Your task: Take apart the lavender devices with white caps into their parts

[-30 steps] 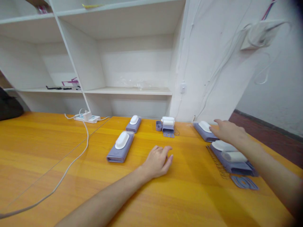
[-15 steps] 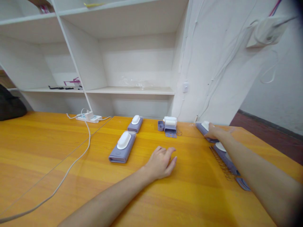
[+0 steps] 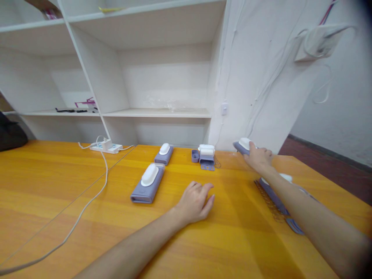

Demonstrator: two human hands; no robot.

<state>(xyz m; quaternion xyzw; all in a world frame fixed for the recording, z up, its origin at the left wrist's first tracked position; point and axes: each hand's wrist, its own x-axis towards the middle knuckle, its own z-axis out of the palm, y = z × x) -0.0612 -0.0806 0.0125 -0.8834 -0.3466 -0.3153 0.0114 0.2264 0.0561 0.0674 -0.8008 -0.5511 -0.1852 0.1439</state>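
My right hand [image 3: 259, 158] grips a purple block with a white rounded top [image 3: 244, 143] at the far right of the table, the block tilted and seemingly lifted. My left hand [image 3: 195, 202] rests on the wood holding nothing, its thumb and forefinger apart and the other fingers curled. To its left lie two more such purple blocks, a near one [image 3: 147, 185] and a far one [image 3: 164, 154]. Under my right forearm, partly hidden, is another purple piece [image 3: 274, 197] beside a row of thin coiled springs [image 3: 266, 199] and a flat purple plate [image 3: 294, 225].
At the back stand a small purple cup [image 3: 195, 156] and a stack of white rolls on purple parts [image 3: 206, 153]. A power strip [image 3: 106, 147] trails a white cable [image 3: 95, 201] across the left side. White shelves [image 3: 157, 112] rise behind the table.
My right hand has raised the purple block with the white top and shifted it slightly left, uncovering more of the piece beneath my forearm. My left hand stays in place; the view has shifted slightly.
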